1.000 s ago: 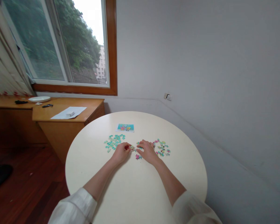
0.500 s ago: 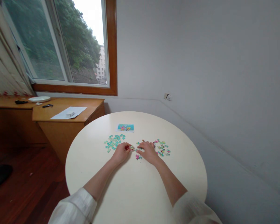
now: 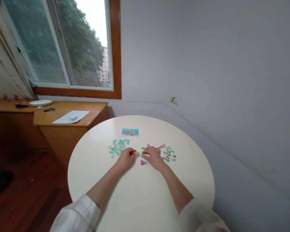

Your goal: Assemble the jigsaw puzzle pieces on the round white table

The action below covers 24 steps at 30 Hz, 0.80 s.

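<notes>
A piece (image 3: 137,153) is pinched by the left hand (image 3: 126,158) near the right hand (image 3: 153,157), whose grip cannot be told. Few joins are seen; left pile (image 3: 116,149) and right pile (image 3: 168,157) look mostly unjoined.

In the middle of the frame, the right hand (image 3: 152,157) seems to cover part of the puzzle pieces (image 3: 168,154) beneath it, and its curled fingers are partly hidden. Whether the left hand (image 3: 126,158) pinches or only touches the small piece (image 3: 137,153) at its fingertips is too small to tell. The print on the card (image 3: 130,132) is too fine to read. The bottom edge cuts off both sleeves (image 3: 74,214) and the pale surface (image 3: 137,199); the left edge crops a black rounded object (image 3: 0,182), unidentifiable.
</notes>
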Available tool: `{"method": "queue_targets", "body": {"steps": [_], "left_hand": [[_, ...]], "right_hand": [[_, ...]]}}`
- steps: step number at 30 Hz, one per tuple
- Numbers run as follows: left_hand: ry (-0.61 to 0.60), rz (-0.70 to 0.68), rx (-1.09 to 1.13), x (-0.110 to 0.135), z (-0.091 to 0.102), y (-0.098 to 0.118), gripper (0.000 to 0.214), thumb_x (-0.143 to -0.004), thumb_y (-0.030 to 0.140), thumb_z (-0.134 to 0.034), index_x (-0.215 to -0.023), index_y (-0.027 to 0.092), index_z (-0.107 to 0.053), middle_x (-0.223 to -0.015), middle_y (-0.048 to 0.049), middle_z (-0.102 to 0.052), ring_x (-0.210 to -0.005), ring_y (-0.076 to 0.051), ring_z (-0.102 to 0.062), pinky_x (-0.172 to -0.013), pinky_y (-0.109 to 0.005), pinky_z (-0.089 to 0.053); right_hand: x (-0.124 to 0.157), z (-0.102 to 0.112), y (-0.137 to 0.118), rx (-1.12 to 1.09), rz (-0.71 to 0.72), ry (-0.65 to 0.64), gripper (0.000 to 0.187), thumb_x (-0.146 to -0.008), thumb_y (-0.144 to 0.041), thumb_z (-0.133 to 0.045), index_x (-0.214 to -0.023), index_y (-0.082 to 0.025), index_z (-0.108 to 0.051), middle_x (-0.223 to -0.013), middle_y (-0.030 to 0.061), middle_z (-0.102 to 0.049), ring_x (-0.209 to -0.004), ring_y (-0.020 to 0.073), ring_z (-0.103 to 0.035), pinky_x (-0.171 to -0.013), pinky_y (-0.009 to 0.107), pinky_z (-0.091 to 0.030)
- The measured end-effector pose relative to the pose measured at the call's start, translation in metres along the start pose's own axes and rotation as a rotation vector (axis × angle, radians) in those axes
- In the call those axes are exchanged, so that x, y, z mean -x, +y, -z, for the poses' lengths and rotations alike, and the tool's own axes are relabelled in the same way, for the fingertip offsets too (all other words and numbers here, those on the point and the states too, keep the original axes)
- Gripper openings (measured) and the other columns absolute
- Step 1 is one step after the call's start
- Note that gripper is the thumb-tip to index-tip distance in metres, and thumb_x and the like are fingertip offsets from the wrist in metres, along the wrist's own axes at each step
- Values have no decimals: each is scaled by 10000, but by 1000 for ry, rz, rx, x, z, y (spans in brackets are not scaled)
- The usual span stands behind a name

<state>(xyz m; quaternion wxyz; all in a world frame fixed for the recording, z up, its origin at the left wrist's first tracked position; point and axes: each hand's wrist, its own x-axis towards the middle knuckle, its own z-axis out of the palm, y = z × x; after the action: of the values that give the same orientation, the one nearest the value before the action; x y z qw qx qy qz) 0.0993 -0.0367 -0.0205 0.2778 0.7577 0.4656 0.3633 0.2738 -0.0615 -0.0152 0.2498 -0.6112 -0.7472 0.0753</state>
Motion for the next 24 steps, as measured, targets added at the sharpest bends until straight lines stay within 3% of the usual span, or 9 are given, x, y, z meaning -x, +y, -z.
{"method": "queue_targets", "body": {"steps": [16, 24], "left_hand": [[-8, -5, 4, 1, 0, 1, 179, -693, 157, -529, -800, 113, -666, -678, -43, -648, -602, -124, -536, -603, -237, -403], [14, -3, 36, 1, 1, 2, 193, -683, 125, -511, -802, 119, -662, -695, -46, -665, -624, -130, -561, -618, -237, -412]], "right_hand": [[0, 1, -4, -27, 20, 10, 122, -708, -264, -643, -820, -222, -667, -958, 37, -630, -976, 199, -506, -856, 363, -269], [-1, 1, -7, -218, 16, 6, 47, -701, -202, -608, -724, -189, -647, -736, 3, -667, -740, 149, -593, -797, 314, -365]]}}
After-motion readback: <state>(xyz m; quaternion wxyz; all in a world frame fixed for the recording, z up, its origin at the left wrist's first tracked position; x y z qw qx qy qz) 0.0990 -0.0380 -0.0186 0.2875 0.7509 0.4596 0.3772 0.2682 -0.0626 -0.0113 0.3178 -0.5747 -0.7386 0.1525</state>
